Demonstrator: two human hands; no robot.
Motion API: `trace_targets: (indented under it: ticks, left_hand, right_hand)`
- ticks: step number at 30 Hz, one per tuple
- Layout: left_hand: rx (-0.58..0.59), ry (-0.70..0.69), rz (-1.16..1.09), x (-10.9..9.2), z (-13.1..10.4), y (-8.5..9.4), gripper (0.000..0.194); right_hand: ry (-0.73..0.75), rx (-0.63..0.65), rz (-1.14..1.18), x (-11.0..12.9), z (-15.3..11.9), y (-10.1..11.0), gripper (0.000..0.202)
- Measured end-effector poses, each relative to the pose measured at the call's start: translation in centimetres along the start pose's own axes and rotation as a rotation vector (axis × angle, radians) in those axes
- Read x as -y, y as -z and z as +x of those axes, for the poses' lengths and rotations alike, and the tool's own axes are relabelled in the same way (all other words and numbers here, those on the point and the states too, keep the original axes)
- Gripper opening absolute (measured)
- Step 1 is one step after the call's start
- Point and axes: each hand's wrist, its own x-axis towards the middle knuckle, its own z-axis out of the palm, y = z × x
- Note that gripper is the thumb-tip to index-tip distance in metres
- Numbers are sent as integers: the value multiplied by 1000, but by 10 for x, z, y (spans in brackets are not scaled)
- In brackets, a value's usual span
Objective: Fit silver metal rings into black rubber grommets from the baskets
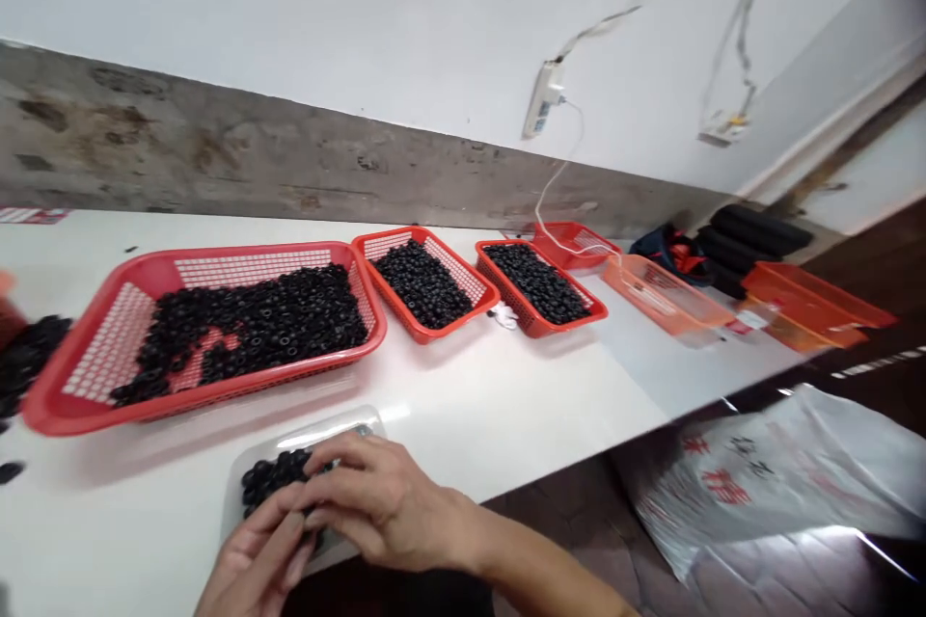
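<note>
My left hand and my right hand meet over a clear plastic tray near the table's front edge. Small black rings lie heaped in the tray's left part. Thumbs and fingertips of both hands are pinched close together, and a dark bit shows between them; it is too covered to name. Just beyond the tray is a large red basket with many more black rings spread inside. Some of its red bottom shows through.
Two smaller red baskets hold black pieces. Farther right stand an orange tray and orange bins. Loose black pieces lie at the left. A white sack rests below the table's right side. A power strip hangs on the wall.
</note>
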Motion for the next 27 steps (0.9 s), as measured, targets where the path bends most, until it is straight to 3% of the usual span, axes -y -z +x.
trace_targets:
  ticks: [4, 9, 19, 27]
  left_hand:
    - [114, -85, -2, -4, -11, -18, 31]
    - [179, -141, -27, -5, -16, -18, 25]
    - [115, -189, 16, -8, -17, -20, 25]
    - [107, -237, 132, -7, -16, -23, 24]
  right_hand:
    - [-130, -17, 315, 7, 0, 8, 21]
    - [-308, -14, 542, -3, -3, 4, 17]
    - [-279, -35, 513, -13, -1, 1, 19]
    - [-288, 22, 566, -19, -1, 1, 19]
